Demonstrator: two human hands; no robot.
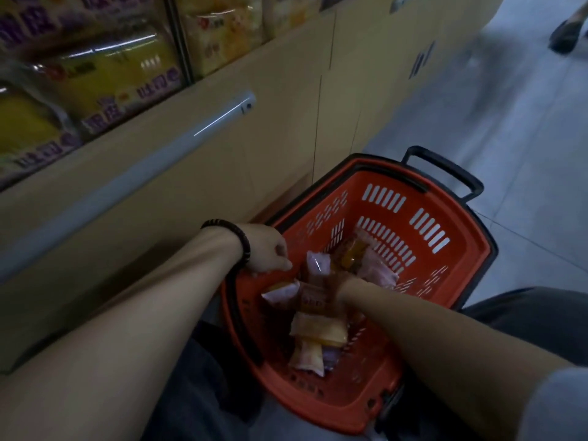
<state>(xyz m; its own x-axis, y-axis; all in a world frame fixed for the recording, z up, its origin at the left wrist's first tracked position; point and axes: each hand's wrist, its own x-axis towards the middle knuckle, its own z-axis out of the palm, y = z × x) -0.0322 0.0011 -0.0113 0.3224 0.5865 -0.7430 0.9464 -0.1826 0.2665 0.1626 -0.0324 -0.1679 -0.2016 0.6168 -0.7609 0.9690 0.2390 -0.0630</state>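
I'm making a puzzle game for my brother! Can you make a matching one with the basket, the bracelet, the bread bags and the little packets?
Things:
1. basket
2. bracelet
3. bread bags
4. snack packets

Place or colour:
A. up on the shelf
B. orange
C. black
D. lying inside the basket

Pairs: 1-B, 2-C, 3-A, 4-D.

Packets [318,329] lie in the basket [471,237]. The left hand [264,249] is on the basket's left rim, and the right hand [332,286] is inside it, among the packets. A shelf [222,186] stands left of the basket, with bags [111,81] on it. A handle [445,167] is behind the basket.
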